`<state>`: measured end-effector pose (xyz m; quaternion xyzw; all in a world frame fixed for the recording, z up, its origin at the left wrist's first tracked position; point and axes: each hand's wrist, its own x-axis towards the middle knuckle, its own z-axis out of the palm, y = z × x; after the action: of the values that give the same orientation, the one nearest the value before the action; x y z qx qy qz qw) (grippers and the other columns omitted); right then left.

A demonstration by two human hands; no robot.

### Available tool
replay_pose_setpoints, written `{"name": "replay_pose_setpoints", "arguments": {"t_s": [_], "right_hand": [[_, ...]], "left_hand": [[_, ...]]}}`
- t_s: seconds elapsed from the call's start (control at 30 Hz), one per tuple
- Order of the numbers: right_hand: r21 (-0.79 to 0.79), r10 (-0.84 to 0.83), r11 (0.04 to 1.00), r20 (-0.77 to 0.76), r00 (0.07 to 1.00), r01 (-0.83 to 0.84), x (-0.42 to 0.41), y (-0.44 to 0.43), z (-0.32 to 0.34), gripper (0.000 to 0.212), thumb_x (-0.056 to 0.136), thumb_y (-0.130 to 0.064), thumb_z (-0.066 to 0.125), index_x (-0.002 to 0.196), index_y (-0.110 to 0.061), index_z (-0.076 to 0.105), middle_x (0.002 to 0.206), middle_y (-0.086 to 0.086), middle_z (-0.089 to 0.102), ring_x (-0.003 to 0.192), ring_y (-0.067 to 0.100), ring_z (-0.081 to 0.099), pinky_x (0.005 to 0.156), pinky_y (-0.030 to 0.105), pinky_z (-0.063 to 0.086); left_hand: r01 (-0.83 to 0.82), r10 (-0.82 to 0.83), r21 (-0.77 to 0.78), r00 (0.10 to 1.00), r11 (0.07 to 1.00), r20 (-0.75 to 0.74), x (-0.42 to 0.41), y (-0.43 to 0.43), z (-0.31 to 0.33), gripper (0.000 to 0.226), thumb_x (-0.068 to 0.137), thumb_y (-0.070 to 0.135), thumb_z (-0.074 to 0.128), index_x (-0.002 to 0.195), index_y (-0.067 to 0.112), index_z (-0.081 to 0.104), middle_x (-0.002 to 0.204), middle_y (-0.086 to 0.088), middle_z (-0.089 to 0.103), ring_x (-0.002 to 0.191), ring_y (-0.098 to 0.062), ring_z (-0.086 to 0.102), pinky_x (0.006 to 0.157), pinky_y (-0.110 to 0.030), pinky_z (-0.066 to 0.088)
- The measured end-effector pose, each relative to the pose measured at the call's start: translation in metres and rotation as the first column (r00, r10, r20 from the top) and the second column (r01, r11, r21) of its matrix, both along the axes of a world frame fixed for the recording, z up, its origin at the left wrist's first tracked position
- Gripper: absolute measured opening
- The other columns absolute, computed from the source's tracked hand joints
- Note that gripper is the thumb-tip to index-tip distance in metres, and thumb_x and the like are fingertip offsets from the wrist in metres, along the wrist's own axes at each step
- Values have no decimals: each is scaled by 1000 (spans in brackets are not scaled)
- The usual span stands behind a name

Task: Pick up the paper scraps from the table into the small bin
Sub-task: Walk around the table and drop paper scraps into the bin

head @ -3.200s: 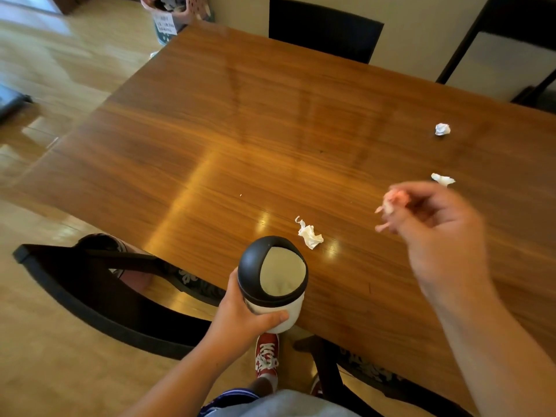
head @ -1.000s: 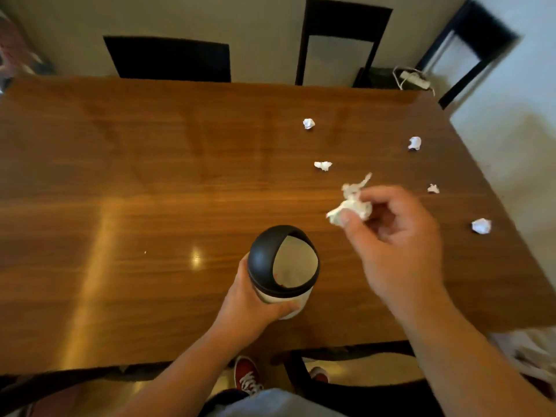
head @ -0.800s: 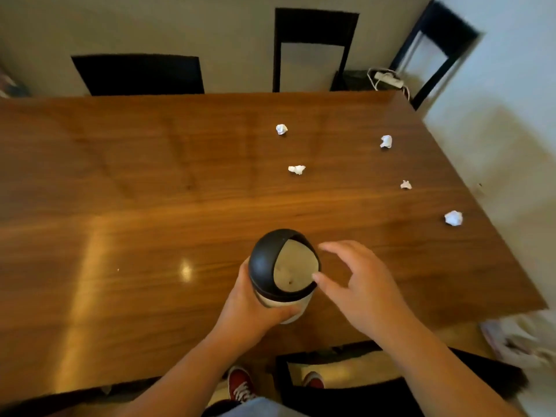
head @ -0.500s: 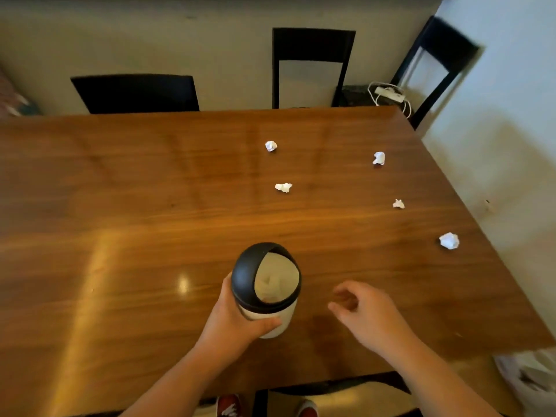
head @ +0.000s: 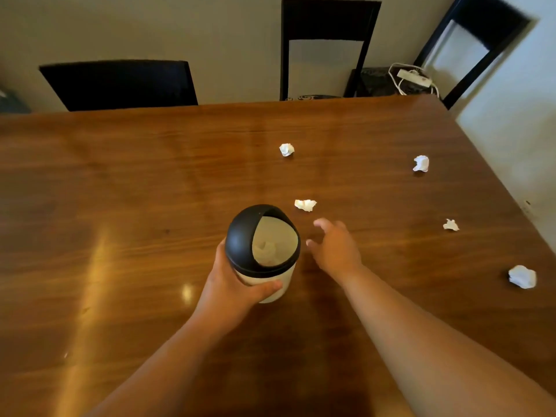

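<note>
A small white bin point(head: 264, 257) with a black domed lid stands on the wooden table point(head: 120, 191), and my left hand point(head: 231, 284) grips its side. White paper shows inside its opening. My right hand point(head: 334, 248) hovers just right of the bin, fingers apart and empty. A crumpled scrap point(head: 305, 204) lies a little beyond its fingertips. Other white scraps lie farther off: one at the middle back point(head: 286, 149), one at the back right point(head: 421, 163), a tiny one at the right point(head: 450, 225), and a bigger ball near the right edge point(head: 522, 276).
Three black chairs stand past the table's far edge: one at the left point(head: 120, 84), one at the middle point(head: 328, 40), one in the right corner point(head: 475, 40). A white power strip with cable point(head: 413, 78) lies by the wall. The table's right edge runs diagonally.
My right hand held a crumpled scrap above the bin, then came away empty. It now reaches forward past the bin towards the nearest scrap. The bin moved farther onto the table.
</note>
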<state>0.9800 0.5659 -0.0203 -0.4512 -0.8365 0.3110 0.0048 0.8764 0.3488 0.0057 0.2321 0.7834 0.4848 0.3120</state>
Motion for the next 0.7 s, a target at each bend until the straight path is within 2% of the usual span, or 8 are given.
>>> {"name": "replay_pose_setpoints", "arguments": {"t_s": [0.1, 0.17, 0.23, 0.33, 0.43, 0.53, 0.6, 0.7], "right_hand": [[118, 39, 992, 43, 998, -44, -39, 15, -9, 55, 90, -28, 61, 142, -28, 41, 142, 8, 39, 119, 29, 53, 82, 36, 50], [210, 56, 974, 121, 991, -81, -55, 22, -14, 56, 91, -25, 58, 144, -29, 38, 143, 9, 38, 121, 30, 50, 81, 36, 49], [304, 87, 941, 205, 975, -148, -65, 25, -17, 56, 93, -26, 55, 146, -28, 36, 142, 11, 40, 121, 31, 48, 87, 39, 48], [313, 138, 925, 253, 958, -216, -73, 26, -20, 48, 97, -29, 50, 144, -24, 42, 142, 11, 43, 124, 30, 45, 93, 41, 46], [296, 156, 932, 196, 968, -210, -69, 19, -21, 33, 98, -18, 48, 129, -17, 58, 122, 9, 55, 111, 26, 51, 82, 34, 48], [306, 173, 927, 166, 971, -218, -52, 4, -20, 24, 91, -3, 48, 103, -15, 65, 92, 1, 51, 90, 22, 52, 64, 28, 36], [295, 183, 929, 152, 971, -221, -34, -11, -20, 23, 90, -2, 48, 93, -16, 65, 83, -3, 45, 86, 20, 53, 63, 26, 35], [260, 124, 956, 51, 991, -133, 7, -40, -21, 19, 94, -11, 52, 95, -19, 69, 83, -7, 50, 84, 14, 54, 67, 22, 37]], "left_hand": [[3, -4, 32, 1000, 999, 11, -19, 4, -7, 109, 48, 53, 93, 138, 51, 31, 117, 47, 53, 106, 27, 52, 73, -5, 47], [3, -4, 45, 1000, 999, 13, -27, 4, -10, 111, 48, 53, 93, 140, 49, 31, 118, 47, 53, 108, 26, 52, 71, -4, 48], [-8, 7, 54, 1000, 998, 21, -32, 4, -11, 115, 46, 56, 92, 143, 46, 31, 120, 45, 53, 109, 24, 52, 76, -8, 47], [-9, 7, 57, 1000, 998, 25, -34, 1, -10, 120, 43, 61, 91, 145, 45, 29, 122, 44, 52, 109, 26, 50, 80, -10, 43], [2, -5, 66, 999, 998, 46, -33, -4, -9, 123, 39, 68, 90, 144, 46, 30, 123, 42, 52, 111, 23, 51, 83, -11, 44], [7, -12, 67, 997, 998, 79, -26, -10, -7, 126, 34, 72, 89, 143, 46, 31, 122, 41, 55, 110, 23, 53, 84, -14, 47], [22, -27, 53, 995, 998, 99, -17, -15, -5, 127, 33, 69, 91, 143, 46, 31, 120, 39, 57, 109, 22, 54, 91, -21, 50], [72, -76, 35, 988, 997, 137, 3, -27, -2, 128, 31, 66, 93, 142, 47, 32, 122, 34, 59, 115, 10, 58, 101, -37, 53]]}}
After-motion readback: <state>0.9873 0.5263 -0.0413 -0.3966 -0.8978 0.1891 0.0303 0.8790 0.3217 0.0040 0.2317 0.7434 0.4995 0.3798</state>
